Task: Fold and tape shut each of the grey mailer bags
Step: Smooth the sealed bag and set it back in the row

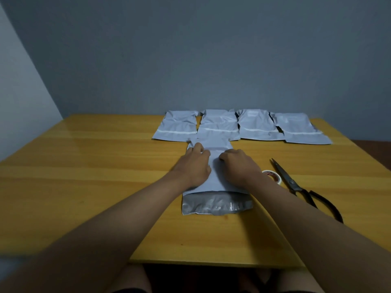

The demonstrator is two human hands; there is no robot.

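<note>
Yellow wooden table [84, 166], grey-blue wall [190, 49]

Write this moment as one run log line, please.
step: folding | left hand, right hand: pressing front mailer bag | back row: four bags | tape roll, scissors: untouched

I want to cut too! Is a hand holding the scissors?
No, the scissors lie alone on the table; both hands press the mailer bag.

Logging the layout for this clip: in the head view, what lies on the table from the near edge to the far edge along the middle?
Near to far: dark grey flap of the mailer bag being worked, then the left hand and right hand side by side on it, then the row of four mailer bags by the wall.
</note>
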